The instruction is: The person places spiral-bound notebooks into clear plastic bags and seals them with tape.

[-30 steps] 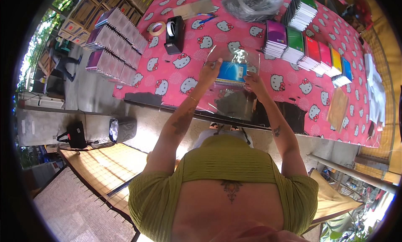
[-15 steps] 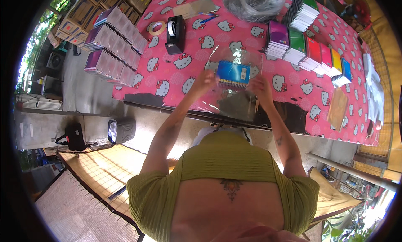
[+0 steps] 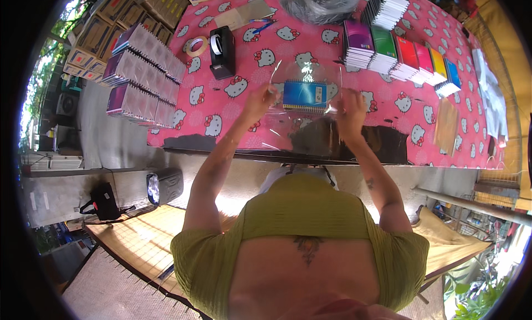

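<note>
Left hand [image 3: 261,102]: by left edge of clear sheet [image 3: 306,72]; grip state, cannot tell. Blue spiral notebook [image 3: 305,94]: between hands, within sheet's outline on worktop [image 3: 221,105], long axis left-right, slightly nearer left hand. Right hand [image 3: 351,110]: by sheet's right edge; grip state, cannot tell.

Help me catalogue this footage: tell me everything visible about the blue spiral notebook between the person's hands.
The blue notebook is rectangular, with a glossy-looking cover, lighter streaks and a pale patch near its right end. A metallic-looking spiral binding runs along the edge nearest the person. Closed, it lies flat with clear plastic sheet around it, between the left hand and right hand, neither touching it. Whether other notebooks lie beneath is unclear.
</note>
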Demonstrator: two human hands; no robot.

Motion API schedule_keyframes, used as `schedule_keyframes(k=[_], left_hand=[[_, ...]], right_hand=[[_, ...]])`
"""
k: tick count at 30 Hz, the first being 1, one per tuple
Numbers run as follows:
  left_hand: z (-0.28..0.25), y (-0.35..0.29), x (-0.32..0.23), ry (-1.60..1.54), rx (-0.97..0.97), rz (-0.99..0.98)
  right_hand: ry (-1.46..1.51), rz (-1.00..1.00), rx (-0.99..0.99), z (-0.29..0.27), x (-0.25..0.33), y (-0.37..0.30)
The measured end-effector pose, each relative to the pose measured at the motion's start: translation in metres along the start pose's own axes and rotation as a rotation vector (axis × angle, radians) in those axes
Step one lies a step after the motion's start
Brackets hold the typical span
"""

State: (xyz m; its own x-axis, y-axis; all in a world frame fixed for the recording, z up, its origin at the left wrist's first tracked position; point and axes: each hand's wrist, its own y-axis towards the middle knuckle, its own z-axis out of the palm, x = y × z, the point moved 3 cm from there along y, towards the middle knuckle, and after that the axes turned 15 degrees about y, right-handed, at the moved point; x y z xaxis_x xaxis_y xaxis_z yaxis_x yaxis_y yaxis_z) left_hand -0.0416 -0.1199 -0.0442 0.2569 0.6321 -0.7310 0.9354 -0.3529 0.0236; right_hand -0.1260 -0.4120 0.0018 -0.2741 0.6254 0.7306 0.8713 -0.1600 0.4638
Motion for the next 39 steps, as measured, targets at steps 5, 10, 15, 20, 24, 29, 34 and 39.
schedule_keyframes(k=[5,10,15,20,24,29,34,39], left_hand=[[-0.018,0.059,-0.003,0.22,0.086,-0.057],[-0.011,0.116,-0.037,0.269,-0.084,0.287],[0.039,0.163,-0.035,0.635,0.132,0.443],[0.054,0.171,-0.03,0.785,0.1,0.61],[0.049,0.168,-0.049,0.698,0.044,0.633],[0.034,0.16,-0.062,0.704,-0.103,0.718],[0.029,0.13,-0.074,0.726,-0.092,0.68],[0.031,0.09,-0.073,0.639,-0.166,0.592]], right_hand=[[-0.132,-0.208,0.34,0.076,0.051,-0.041],[-0.199,-0.15,0.331,0.093,0.044,-0.045],[-0.233,-0.143,0.326,0.096,0.045,-0.046],[-0.211,-0.156,0.306,0.094,0.041,-0.045],[-0.208,-0.163,0.28,0.094,0.038,-0.044],[-0.202,-0.164,0.282,0.094,0.04,-0.045],[-0.214,-0.164,0.267,0.094,0.039,-0.044],[-0.211,-0.192,0.255,0.096,0.038,-0.042]])
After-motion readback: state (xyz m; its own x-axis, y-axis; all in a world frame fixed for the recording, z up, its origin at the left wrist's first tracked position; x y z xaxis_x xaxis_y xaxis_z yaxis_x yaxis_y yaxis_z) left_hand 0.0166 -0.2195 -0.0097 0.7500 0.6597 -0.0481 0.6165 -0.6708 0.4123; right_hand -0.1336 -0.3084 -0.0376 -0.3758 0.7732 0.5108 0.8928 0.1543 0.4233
